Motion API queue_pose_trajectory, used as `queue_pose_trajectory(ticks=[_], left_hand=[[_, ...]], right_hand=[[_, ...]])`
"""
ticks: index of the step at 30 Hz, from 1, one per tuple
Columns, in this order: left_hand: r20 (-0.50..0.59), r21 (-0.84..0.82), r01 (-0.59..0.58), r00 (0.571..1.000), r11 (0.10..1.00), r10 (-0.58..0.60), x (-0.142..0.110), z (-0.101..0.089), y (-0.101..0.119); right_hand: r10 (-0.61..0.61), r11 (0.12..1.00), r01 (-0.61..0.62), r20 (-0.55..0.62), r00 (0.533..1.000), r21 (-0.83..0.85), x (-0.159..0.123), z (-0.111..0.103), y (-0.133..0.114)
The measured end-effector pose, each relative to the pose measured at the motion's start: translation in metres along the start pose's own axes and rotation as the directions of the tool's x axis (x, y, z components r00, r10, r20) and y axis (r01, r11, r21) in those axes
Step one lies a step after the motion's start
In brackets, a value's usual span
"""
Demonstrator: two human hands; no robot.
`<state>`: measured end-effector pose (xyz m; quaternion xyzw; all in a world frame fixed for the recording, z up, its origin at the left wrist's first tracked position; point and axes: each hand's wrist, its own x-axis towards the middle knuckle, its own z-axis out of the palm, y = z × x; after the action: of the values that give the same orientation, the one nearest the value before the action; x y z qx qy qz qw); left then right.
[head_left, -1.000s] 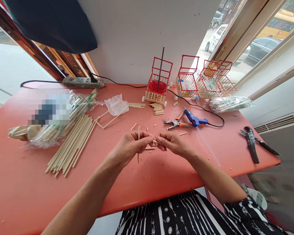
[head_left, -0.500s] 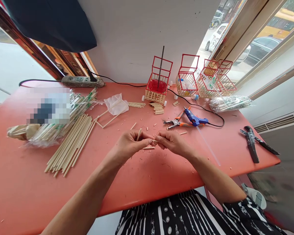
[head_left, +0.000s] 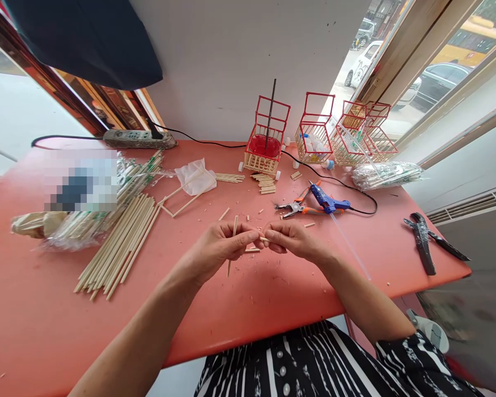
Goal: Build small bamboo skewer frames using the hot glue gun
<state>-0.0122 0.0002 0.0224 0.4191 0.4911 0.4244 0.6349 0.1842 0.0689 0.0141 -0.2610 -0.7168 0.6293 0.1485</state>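
Note:
My left hand (head_left: 225, 242) is closed around a thin wooden stick (head_left: 235, 226) that stands almost upright between thumb and fingers. Its fingertips meet those of my right hand (head_left: 289, 238) at a short piece of wooden stick (head_left: 265, 239). Thumb and finger of my right hand pinch this piece; most of it is hidden by the fingertips. Below the hands a cut stick (head_left: 253, 250) lies on the red table (head_left: 215, 325), with small wood crumbs around it. Beyond my left hand rests an open frame of joined sticks (head_left: 182, 207).
A bundle of long sticks (head_left: 116, 245) lies at left beside plastic-wrapped packs. Orange-handled pliers (head_left: 291, 208) and a blue glue gun (head_left: 326, 200) lie right of centre. Small red-topped stick carts (head_left: 262, 160) stand at the back. Black cutters (head_left: 424, 242) rest near the right edge.
The upright stick in my left hand tipped, then came back to nearly upright. Both hands stay together over the same spot, with small shifts of the fingers around the short piece.

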Motion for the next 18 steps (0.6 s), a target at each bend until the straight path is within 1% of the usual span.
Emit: queue_pose_trajectory(ticks=[2, 4, 7, 9, 12, 14, 16, 18], left_hand=[[-0.036, 0.045, -0.019, 0.999, 0.999, 0.021, -0.001, 0.0011, 0.0023], [-0.051, 0.042, -0.013, 0.999, 0.999, 0.015, -0.0005, 0.0019, 0.0028], [-0.02, -0.019, 0.026, 0.999, 0.999, -0.026, 0.002, 0.0021, 0.0007], [-0.007, -0.068, 0.047, 0.999, 0.997, -0.047, 0.0038, 0.0024, -0.0014], [0.01, -0.146, 0.088, 0.996, 0.985, -0.087, 0.0054, 0.0029, -0.004], [0.016, -0.165, 0.102, 0.995, 0.981, -0.1, 0.0052, 0.0029, -0.0047], [0.012, -0.138, 0.086, 0.996, 0.987, -0.085, 0.0036, 0.0026, -0.0038], [-0.006, -0.091, 0.051, 0.999, 0.995, -0.052, 0.0013, 0.0027, -0.0012]], right_hand=[[-0.019, 0.999, 0.017, -0.027, 0.999, -0.048, 0.0009, 0.0005, 0.0005], [-0.042, 0.992, 0.035, -0.054, 0.998, -0.121, 0.0012, 0.0015, 0.0012], [-0.065, 0.972, 0.037, -0.116, 0.991, -0.233, 0.0001, 0.0028, 0.0022], [-0.079, 0.959, 0.039, -0.132, 0.988, -0.281, -0.0009, 0.0026, 0.0033], [-0.097, 0.958, 0.073, -0.073, 0.993, -0.276, -0.0018, 0.0008, 0.0055], [-0.104, 0.963, 0.091, -0.036, 0.994, -0.254, -0.0017, -0.0006, 0.0063], [-0.103, 0.965, 0.092, -0.031, 0.994, -0.245, -0.0014, -0.0013, 0.0059], [-0.102, 0.964, 0.084, -0.06, 0.993, -0.251, -0.0012, -0.0011, 0.0047]])
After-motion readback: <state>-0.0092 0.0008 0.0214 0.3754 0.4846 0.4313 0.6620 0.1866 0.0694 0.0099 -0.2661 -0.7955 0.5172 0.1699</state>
